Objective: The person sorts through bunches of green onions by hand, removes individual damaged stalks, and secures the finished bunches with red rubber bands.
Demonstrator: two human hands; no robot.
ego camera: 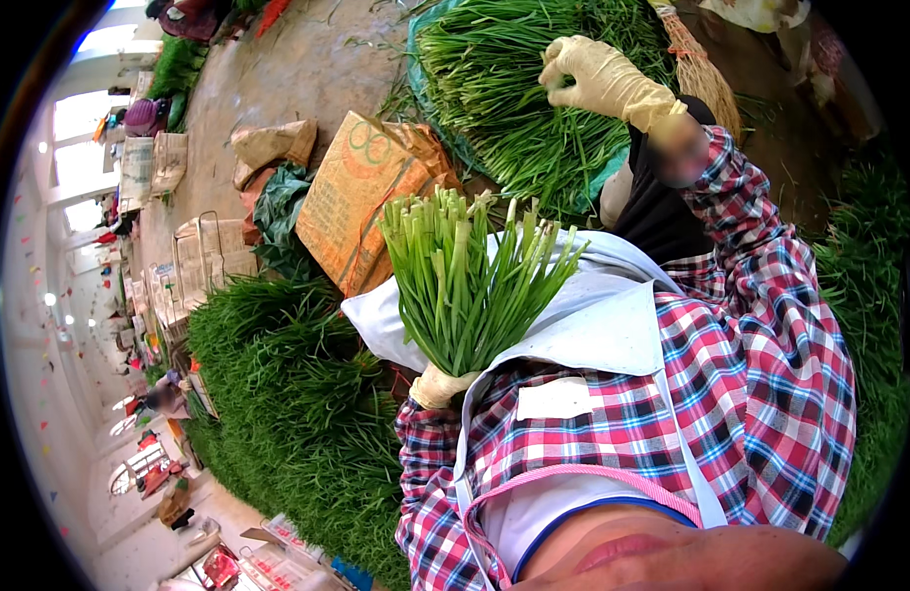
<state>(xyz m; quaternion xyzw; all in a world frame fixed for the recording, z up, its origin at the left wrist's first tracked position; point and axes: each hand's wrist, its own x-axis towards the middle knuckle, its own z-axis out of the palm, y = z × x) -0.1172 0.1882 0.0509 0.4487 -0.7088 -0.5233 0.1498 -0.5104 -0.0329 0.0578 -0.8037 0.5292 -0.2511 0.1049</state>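
Note:
My left hand [440, 385], in a pale yellow rubber glove, is closed around a thick bunch of garlic chives [462, 281] at my chest; the pale stem ends fan out upward. My right hand [584, 80], in a matching glove, is over a big pile of garlic chives [499, 96] at the top, which lies on a teal sheet [419, 70]. Its fingers are curled, with a gap to the thumb, and nothing shows between them. A light grey apron [580, 332] covers my lap.
An orange printed sack [359, 199] and a dark green crumpled bag [280, 210] lie left of the held bunch. A large heap of chives [300, 414] fills the lower left, another [869, 332] the right side. A straw broom [699, 70] is beyond my right hand. People and carts are farther left.

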